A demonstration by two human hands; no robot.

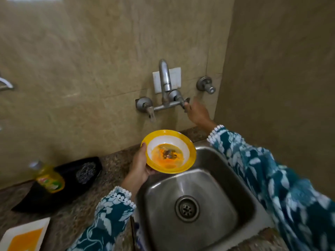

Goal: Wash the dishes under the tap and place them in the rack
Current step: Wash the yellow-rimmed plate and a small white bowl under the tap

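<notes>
A home kitchen: steel sink (204, 178), wall tap (165, 82), dish soap bottle (49, 178), granite counter (112, 165).

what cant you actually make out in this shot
- Rack: none visible in the head view.
- Bottle label: motion-blurred, unreadable.
- White and orange plate: cut off by the bottom-left edge.
- Right hand fingertips on the tap handle: blurred; grip unclear.
- Dark bits in the bowl, held by left hand: too small to identify.

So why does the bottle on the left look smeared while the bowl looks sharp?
Head view: the yellow bottle at the left edge is motion-blurred, as is the right sleeve; the bowl in the left hand is crisp near the centre; the wide lens bends the wall lines; soft glare lies on the sink.
</notes>
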